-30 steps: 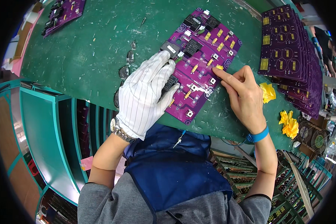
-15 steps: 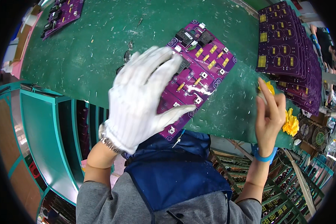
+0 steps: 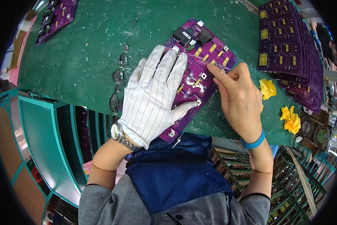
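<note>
A purple circuit board (image 3: 196,71) lies tilted on the green bench, carrying black block parts, white connectors, small yellow resistors and yellow tape patches. My left hand (image 3: 149,97), in a white striped glove, rests flat over the board's left side, fingers spread and thumb across its lower part. My right hand (image 3: 239,97) is bare. Its fingertips are drawn together at the board's right side, beside a yellow tape patch (image 3: 226,60). Whatever is between the fingertips is hidden. Part of the board lies under both hands.
Crumpled yellow tape (image 3: 268,89) sits right of my right hand, with another yellow clump (image 3: 291,120) nearer. Purple boards (image 3: 279,41) overlap in a stack at right. Another populated board (image 3: 56,20) lies far left. Dark blobs (image 3: 118,77) and clippings dot the green bench (image 3: 93,56).
My right hand has moved left from beside the crumpled tape onto the board. My left hand has shifted slightly to the right and settled flat on the board.
</note>
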`<state>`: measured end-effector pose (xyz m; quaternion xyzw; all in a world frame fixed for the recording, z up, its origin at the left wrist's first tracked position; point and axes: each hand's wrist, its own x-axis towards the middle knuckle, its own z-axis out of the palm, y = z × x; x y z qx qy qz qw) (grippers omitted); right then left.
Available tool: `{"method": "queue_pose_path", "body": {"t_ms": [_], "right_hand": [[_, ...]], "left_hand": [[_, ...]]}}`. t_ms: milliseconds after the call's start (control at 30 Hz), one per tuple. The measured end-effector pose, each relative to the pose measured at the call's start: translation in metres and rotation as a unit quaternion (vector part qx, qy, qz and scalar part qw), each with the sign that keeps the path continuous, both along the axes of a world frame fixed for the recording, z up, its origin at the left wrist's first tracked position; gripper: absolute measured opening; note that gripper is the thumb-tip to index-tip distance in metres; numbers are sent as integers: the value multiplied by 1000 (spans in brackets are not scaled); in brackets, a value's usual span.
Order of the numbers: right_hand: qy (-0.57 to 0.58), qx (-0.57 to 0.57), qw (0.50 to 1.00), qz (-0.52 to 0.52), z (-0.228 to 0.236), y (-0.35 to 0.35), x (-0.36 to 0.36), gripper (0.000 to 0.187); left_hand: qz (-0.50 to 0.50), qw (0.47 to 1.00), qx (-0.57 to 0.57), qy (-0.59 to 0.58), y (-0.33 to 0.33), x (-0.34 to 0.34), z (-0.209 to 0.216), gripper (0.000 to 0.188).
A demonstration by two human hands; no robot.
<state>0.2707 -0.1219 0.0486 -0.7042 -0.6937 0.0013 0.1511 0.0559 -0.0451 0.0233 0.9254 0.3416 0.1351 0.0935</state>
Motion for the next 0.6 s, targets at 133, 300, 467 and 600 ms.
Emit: {"method": "queue_pose_path", "body": {"t_ms": [133,300,467,600], "right_hand": [[90,86,991,-37,3,6,5,33],[41,69,996,26,0,26,-1,32],[13,-13,999,38,7,31,-3,31],[21,32,999,37,-6,34,0,27]], "left_hand": [[1,1000,-7,-13,1,0,-1,103],[-3,1000,-16,-11,1,0,1,102],[-3,1000,-21,-20,0,0,0,102],[-3,1000,-22,-18,0,-1,1,102]]}}
